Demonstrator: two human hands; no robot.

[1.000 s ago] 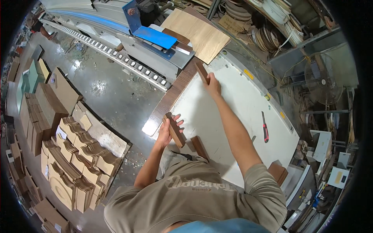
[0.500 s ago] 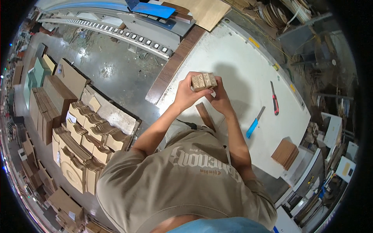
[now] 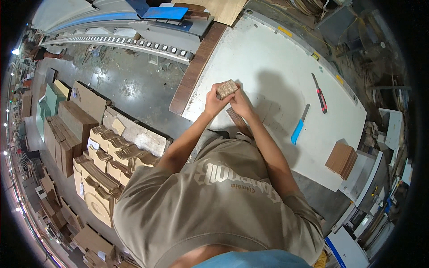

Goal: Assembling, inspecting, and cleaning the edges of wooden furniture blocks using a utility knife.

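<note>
Above the white table [image 3: 277, 53], my left hand [image 3: 215, 102] closes around a small stack of particle-board blocks [image 3: 227, 89], their speckled cut ends facing up. On the other side of the stack, my right hand [image 3: 241, 103] grips it too, with its fingers partly hidden behind. Just below my hands, a brown board strip [image 3: 237, 118] lies on the table close to my body. To the right rest a blue-handled knife [image 3: 298, 128] and a red and black utility knife [image 3: 320, 96], both apart from my hands.
A stack of brown board pieces [image 3: 341, 160] sits at the table's right corner. Brown edging [image 3: 196, 71] runs along the table's left side. On the floor at left are shaped cream panels [image 3: 107, 165] and stacked boards [image 3: 67, 134]. A machine with a roller rail [image 3: 134, 43] stands beyond.
The blocks, which showed as two ends side by side, now look pressed together and turned in my hands. The whole view has shifted slightly.
</note>
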